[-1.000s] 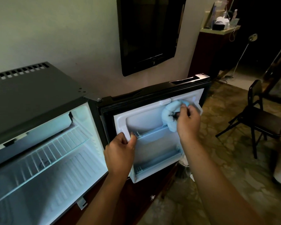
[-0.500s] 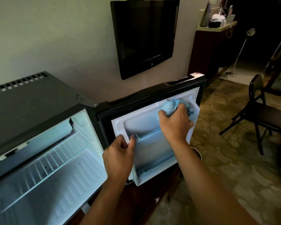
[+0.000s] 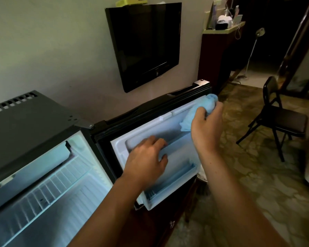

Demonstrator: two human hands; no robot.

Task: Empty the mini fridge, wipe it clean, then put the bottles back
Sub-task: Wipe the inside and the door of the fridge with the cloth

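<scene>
The black mini fridge (image 3: pixel 30 122) stands open at the left, its lit interior with a wire shelf (image 3: pixel 48 186) showing no bottles. Its door (image 3: pixel 178 163) swings out to the right, white inner liner facing me. My right hand (image 3: pixel 206 127) grips a bunched light-blue cloth (image 3: pixel 202 108) against the door's upper right corner. My left hand (image 3: pixel 146 159) holds the upper door shelf rail, fingers curled over it and thumb below. No bottles are in view.
A black TV (image 3: pixel 146 45) hangs on the wall above the door. A dark cabinet (image 3: pixel 219 50) with small items stands behind, a floor lamp (image 3: pixel 255 50) beside it. A black folding chair (image 3: pixel 278 118) sits on the patterned floor at the right.
My right hand has carried the cloth from the door's upper middle out to its top right corner. My left hand has shifted from the liner's left edge onto the shelf rail.
</scene>
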